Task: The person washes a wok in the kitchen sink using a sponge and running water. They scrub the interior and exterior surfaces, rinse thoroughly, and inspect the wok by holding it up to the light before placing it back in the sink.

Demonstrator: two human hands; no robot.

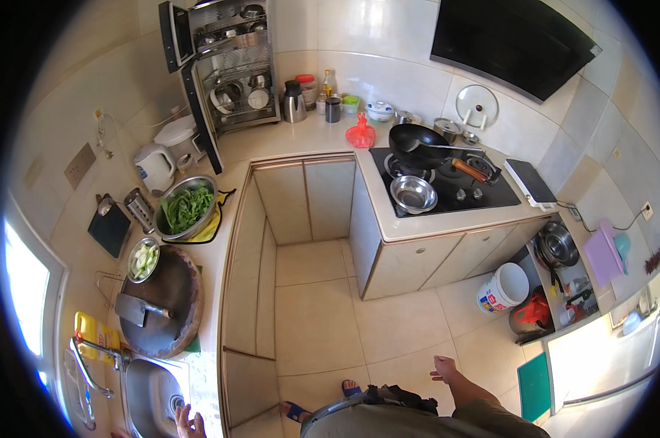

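Observation:
My left hand (189,422) shows at the bottom edge, fingers apart and empty, over the right side of the steel sink (152,386). Its arm is out of frame. Out in front of me over the tiled floor, my right hand (444,369) hangs loosely with nothing in it. Beyond the sink, a cleaver (132,310) lies on a round wooden chopping block (168,342). A metal bowl of cut pale-green vegetables (144,259) rests at the block's far edge. Farther along, leafy greens (187,208) fill a steel basin (207,222).
A black wok (412,148) and a steel bowl (414,194) sit on the gas hob (472,200). A cabinet (270,117) stands with its doors open. On the floor is a white bucket (503,288). An unclear skin-toned patch (120,433) shows at the sink's left.

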